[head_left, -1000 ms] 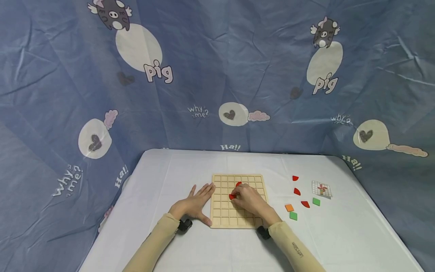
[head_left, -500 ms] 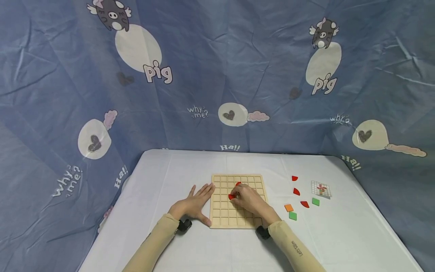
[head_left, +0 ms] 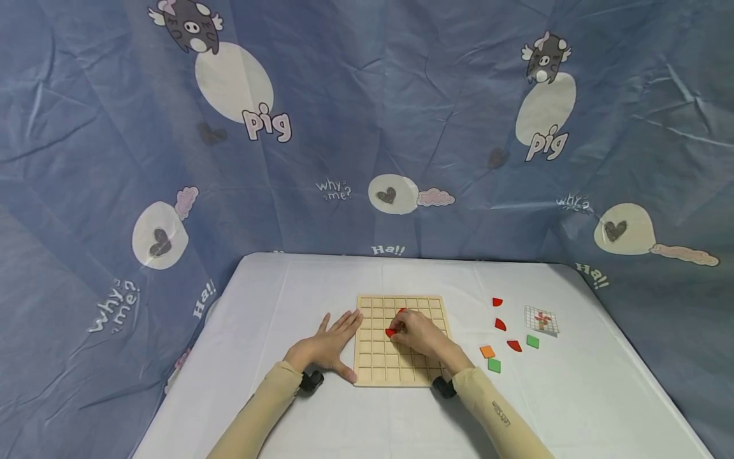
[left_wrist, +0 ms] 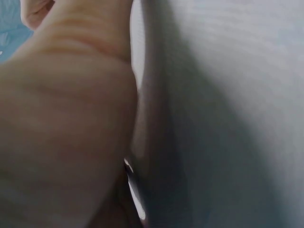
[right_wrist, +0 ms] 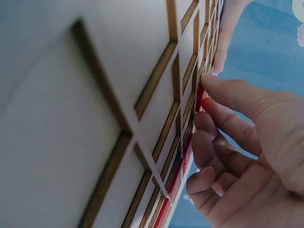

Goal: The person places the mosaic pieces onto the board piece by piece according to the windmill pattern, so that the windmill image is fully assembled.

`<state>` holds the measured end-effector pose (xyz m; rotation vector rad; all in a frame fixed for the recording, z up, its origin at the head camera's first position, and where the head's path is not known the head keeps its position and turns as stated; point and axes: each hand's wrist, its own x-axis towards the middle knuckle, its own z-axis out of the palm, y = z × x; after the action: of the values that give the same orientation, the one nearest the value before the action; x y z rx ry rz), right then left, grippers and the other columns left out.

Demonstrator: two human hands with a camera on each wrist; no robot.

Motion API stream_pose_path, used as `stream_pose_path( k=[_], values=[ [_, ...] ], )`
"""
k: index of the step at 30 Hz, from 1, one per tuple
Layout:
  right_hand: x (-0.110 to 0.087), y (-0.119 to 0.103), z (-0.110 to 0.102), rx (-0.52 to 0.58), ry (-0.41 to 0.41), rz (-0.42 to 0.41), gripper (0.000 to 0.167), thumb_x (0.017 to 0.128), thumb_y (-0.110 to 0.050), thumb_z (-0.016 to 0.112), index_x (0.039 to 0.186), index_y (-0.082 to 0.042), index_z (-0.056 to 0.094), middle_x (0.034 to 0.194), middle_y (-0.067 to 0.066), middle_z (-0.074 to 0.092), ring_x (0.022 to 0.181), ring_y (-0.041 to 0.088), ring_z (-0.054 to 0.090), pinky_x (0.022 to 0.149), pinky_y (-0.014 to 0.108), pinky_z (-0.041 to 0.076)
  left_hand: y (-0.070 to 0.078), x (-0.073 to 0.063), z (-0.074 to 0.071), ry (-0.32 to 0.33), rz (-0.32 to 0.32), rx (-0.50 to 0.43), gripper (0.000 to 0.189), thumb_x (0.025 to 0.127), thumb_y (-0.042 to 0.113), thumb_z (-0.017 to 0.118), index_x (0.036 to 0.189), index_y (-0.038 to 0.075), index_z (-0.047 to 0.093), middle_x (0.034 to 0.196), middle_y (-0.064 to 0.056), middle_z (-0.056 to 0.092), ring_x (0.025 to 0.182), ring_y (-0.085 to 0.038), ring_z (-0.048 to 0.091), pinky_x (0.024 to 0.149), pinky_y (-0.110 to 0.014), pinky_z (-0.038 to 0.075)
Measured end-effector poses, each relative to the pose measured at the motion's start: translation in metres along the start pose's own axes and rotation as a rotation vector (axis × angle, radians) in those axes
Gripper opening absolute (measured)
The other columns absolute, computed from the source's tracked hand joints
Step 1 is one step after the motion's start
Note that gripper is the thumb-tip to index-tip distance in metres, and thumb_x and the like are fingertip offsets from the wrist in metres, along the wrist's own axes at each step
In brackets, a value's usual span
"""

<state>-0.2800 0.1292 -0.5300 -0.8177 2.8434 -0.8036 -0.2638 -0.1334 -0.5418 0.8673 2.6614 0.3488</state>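
A square wooden grid board [head_left: 373,375] lies on the white table. My left hand [head_left: 328,347] rests spread flat beside it, fingertips and thumb at its left edge. Over the middle of the board, my right hand [head_left: 421,333] pinches a red quarter-circle piece [head_left: 390,333] between thumb and index finger, low at the grid cells. Close up in the right wrist view, that red piece [right_wrist: 200,95] shows between the thumb and index fingertips, with the other fingers curled. Another red piece [head_left: 402,310] sits on the board just beyond the hand, partly hidden by it.
Right of the board lie three red quarter-circle pieces [head_left: 501,324], an orange tile [head_left: 487,352] and two green tiles [head_left: 494,366]. Behind them is a small card [head_left: 541,320] printed with a grid and a flower-like pattern. A blue patterned cloth [head_left: 321,220] hangs behind the table [head_left: 298,274].
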Motion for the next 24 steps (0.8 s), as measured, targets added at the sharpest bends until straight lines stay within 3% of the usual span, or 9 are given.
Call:
stream_pose_path(
  k=[24],
  values=[
    [-0.0014,-0.0042,0.0001,-0.013,0.014,0.008,0.013,0.087,-0.019,0.073,0.096,-0.010,0.069,0.091,-0.003,0.064,0.082,0.008,0.059,0.074,0.027,0.053,0.0012,-0.0017,0.0004,0.005,0.000,0.004,0.139,0.057,0.074,0.074,0.156,0.011,-0.001,0.164,-0.006,-0.005,0.151,-0.027,-0.003,0.116,-0.064,-0.005]
  ],
)
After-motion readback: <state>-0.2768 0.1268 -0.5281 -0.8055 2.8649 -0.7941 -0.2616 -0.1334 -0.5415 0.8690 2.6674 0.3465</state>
